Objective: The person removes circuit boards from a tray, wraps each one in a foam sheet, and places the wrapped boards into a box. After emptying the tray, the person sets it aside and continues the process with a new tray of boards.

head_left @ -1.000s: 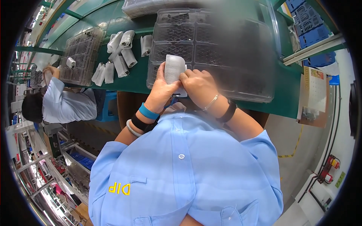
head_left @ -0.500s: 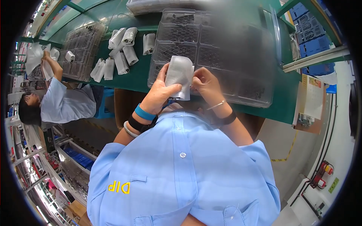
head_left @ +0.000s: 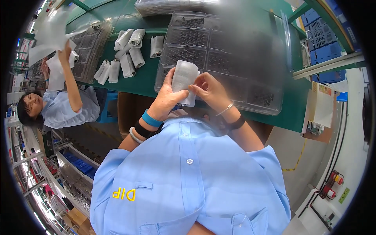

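Note:
A white foam-wrapped bundle is held upright at the front edge of the table, in front of my chest. My left hand grips it from the left, thumb across its front. On its right side my right hand pinches the wrap's edge, thumb on the front face and fingers curled behind. A dark strip shows at the bundle's lower end; what is inside is hidden. Just behind lies a clear plastic compartment tray with dark parts in several cells; its right half is blurred.
Several similar wrapped bundles lie on the green table to the left. More clear trays are stacked at the back. At far left a co-worker lifts white sheets beside another tray. Blue crates stand at right.
My right hand has come in from beside the bundle to pinch its right edge. My left hand keeps its grip. The co-worker has raised a white sheet higher.

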A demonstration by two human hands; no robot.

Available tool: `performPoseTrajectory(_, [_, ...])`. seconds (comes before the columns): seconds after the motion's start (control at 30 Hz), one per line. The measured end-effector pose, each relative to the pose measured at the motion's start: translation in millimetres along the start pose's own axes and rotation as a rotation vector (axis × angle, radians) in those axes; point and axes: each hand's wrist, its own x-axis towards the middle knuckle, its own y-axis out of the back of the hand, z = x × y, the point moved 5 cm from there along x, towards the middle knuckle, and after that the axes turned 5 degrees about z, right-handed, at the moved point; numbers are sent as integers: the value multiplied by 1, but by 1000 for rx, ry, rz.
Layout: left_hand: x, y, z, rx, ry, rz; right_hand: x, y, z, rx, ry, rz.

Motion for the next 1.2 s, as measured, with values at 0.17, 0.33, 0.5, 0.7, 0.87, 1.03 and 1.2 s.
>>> performPoseTrajectory(0.17, [0, 1, -3, -11, -31, 18, -2, -1, -14, -249, 190, 74])
performPoseTrajectory(0.33, [3, 4, -3, -53, -60, 9, 1, -1, -2, 32, 226, 183])
performPoseTrajectory(0.5, [9, 20, -9, -160, -263, -25, 3, -5, -7, 601, -81, 141])
performPoseTrajectory(0.7, [43, 45, -75, 335, -594, 39, -3, 5, 12, 998, -264, 303])
performPoseTrajectory(0.87, [43, 15, -35, -264, 64, -126, 13, 29, 25, 1141, -134, 192])
performPoseTrajectory(1.03, [-18, 20, -8, 68, -200, -407, 36, 70, 26, 1309, -102, -22])
performPoseTrajectory(1.2, [-107, 121, -15, 235, -70, -269, 118, 20, -24, 850, -217, -212])
